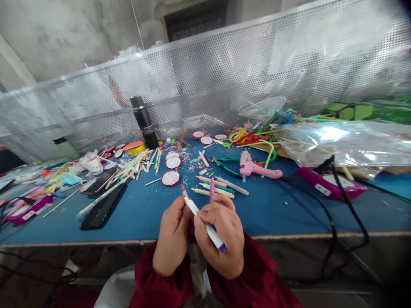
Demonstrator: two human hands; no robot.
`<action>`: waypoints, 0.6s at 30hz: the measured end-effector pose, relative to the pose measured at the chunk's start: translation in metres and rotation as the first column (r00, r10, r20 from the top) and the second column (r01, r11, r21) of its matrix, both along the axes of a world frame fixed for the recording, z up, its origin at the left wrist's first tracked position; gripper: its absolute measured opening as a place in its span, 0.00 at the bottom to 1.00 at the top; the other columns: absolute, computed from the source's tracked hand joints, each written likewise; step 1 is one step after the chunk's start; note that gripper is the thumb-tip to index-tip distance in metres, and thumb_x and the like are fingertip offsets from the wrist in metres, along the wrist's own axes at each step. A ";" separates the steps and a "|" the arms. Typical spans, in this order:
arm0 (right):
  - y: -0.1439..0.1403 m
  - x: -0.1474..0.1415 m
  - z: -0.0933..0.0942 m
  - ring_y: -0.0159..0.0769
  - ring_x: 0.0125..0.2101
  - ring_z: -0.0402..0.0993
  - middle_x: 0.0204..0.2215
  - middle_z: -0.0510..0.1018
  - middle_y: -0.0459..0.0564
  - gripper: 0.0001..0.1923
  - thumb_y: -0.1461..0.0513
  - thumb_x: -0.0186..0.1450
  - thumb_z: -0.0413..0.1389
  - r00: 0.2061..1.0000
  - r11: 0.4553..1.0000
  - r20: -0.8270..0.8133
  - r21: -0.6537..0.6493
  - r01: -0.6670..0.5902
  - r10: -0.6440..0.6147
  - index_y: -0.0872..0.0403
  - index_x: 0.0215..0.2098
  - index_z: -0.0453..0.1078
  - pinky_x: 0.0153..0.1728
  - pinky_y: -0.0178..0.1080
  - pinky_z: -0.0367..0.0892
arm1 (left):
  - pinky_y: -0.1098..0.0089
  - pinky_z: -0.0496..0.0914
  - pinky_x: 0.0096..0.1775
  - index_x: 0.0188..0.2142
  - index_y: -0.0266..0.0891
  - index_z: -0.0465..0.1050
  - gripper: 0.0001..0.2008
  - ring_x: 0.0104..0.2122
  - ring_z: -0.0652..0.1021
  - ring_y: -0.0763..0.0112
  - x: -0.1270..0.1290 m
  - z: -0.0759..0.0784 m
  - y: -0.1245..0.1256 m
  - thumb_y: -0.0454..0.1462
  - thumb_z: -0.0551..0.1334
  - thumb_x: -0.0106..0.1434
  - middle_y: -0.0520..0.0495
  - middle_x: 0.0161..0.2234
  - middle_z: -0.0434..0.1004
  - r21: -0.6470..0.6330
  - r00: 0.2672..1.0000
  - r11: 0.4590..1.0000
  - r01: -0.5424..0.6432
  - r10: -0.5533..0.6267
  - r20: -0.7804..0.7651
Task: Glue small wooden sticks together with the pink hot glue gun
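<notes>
Just over the front edge of the table, a white marker (214, 236) with a purple end slants between my two hands. My right hand (226, 233) is closed around its lower half. A slim pink stick-like piece (212, 191) also stands up from the fingers of that hand. My left hand (171, 239) pinches the marker near its upper end, where a small pinkish tip (183, 190) shows; its fingertips are partly hidden. Beyond the hands lie several pastel markers (213, 193) and a grey-white pen (236, 187).
A pink glue gun (261, 169) and green-handled pliers (227, 167) lie to the right, near a purple box (330, 184) with black cables. Leftward are a black phone (102, 207), wooden sticks (136, 169) and round red-rimmed pieces (171, 178). A black bottle (145, 124) stands by the perforated screen (205, 81).
</notes>
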State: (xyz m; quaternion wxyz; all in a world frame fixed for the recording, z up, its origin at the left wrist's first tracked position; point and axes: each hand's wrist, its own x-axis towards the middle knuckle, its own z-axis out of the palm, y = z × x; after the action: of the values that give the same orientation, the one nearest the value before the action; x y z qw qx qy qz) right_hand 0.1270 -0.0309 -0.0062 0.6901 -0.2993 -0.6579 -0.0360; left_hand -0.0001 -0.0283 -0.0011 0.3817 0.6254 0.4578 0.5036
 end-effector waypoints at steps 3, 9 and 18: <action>0.000 0.000 0.000 0.29 0.26 0.76 0.25 0.77 0.39 0.08 0.70 0.66 0.57 1.000 1.000 0.010 -0.001 0.006 -0.006 0.51 0.34 0.65 0.50 0.45 0.67 | 0.71 0.62 0.33 0.33 0.39 0.67 0.18 0.30 0.65 0.72 0.000 0.000 0.000 0.49 0.57 0.74 0.54 0.29 0.66 0.005 1.000 1.000 0.003 -0.003 -0.004; 0.001 -0.001 -0.001 0.32 0.27 0.78 0.26 0.79 0.40 0.09 0.71 0.65 0.57 0.999 0.999 -0.030 0.003 0.033 -0.033 0.51 0.34 0.65 0.49 0.47 0.68 | 0.71 0.60 0.31 0.32 0.40 0.65 0.19 0.28 0.64 0.73 -0.001 0.000 0.000 0.49 0.56 0.75 0.55 0.27 0.64 0.015 0.999 1.000 -0.023 0.023 -0.044; 0.001 -0.001 0.000 0.32 0.27 0.78 0.26 0.78 0.41 0.09 0.71 0.65 0.57 0.999 0.999 -0.023 0.000 0.032 -0.032 0.51 0.34 0.65 0.50 0.47 0.68 | 0.71 0.61 0.31 0.32 0.40 0.65 0.19 0.28 0.64 0.73 0.000 0.001 0.000 0.50 0.56 0.75 0.55 0.27 0.65 0.010 0.999 1.000 -0.018 0.018 -0.033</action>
State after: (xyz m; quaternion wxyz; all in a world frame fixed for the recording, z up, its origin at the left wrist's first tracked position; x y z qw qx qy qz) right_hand 0.1260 -0.0297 -0.0063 0.6970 -0.3101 -0.6451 -0.0440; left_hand 0.0003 -0.0280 -0.0003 0.3666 0.6313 0.4673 0.4987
